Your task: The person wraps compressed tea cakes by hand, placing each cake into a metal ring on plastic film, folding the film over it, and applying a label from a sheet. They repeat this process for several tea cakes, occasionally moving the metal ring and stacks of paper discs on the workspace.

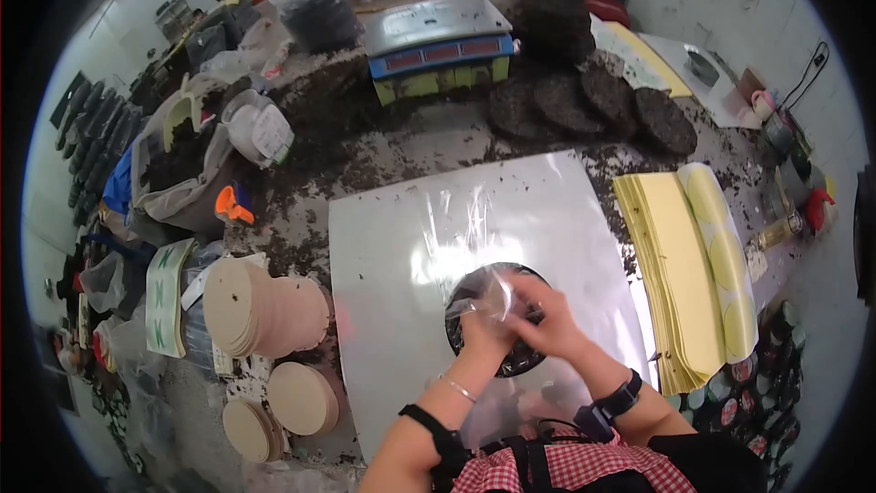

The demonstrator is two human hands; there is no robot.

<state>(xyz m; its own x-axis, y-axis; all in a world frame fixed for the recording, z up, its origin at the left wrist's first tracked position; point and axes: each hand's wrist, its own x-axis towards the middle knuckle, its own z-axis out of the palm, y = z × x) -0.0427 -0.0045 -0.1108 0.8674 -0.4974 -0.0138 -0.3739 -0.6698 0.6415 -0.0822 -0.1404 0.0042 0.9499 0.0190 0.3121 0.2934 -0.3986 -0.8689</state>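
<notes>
A dark, round pressed cake (522,363) lies on a shiny grey sheet (401,246) right in front of me. Crinkled clear plastic film (497,295), seemingly a bag, bunches up over the cake's top. My left hand (488,333) is closed on the film at the cake's middle. From the right, my right hand (546,318) reaches over the cake with its fingers bent into the same film; they are slightly blurred. Between them the hands and glare hide much of the cake's upper face.
Stacks of beige round discs (265,306) stand at left. Yellow sheets (662,274) and a roll of round labels (721,260) lie at right. A scale (438,41) and several dark cakes (607,99) sit behind, among dark crumbs. An orange-and-blue tool (235,204) rests at back left.
</notes>
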